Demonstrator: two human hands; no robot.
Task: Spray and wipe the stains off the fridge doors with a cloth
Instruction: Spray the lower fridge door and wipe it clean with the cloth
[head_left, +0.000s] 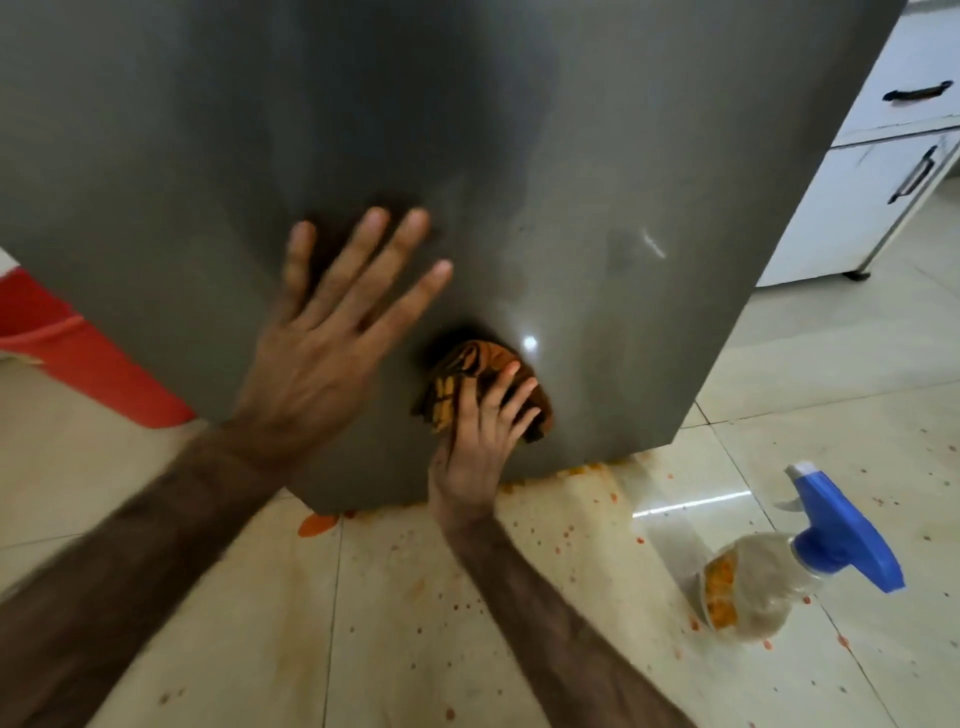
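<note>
Wiping phase, low on the grey brushed-metal fridge door (519, 156). Right hand (485, 431) is pressing a bunched brown-and-orange checked cloth (470, 364) against the door near its bottom edge, fingers (511, 392) curling over the wad and gripping it. Left hand (332, 332) is lying flat on the door to the left and slightly above, fingers spread straight, gripping nothing, looks like it is bracing. Clear plastic spray bottle with blue trigger head (795, 561) is sitting on the pale tiled floor (415, 623) to the right, well apart from both hands, nobody touching it. Orange-red splatter is dotting the floor along the door's lower edge; faint smears are showing on the door right of the cloth. Handling guess: cloth is soft, light, probably damp, so it is going to fold and slip under the palm; best held bunched with fingers over the top as now, pressure through the palm. Door is stiff and smooth, likely slick where wet. Bottle looks light, grab it at the neck under the trigger.
</note>
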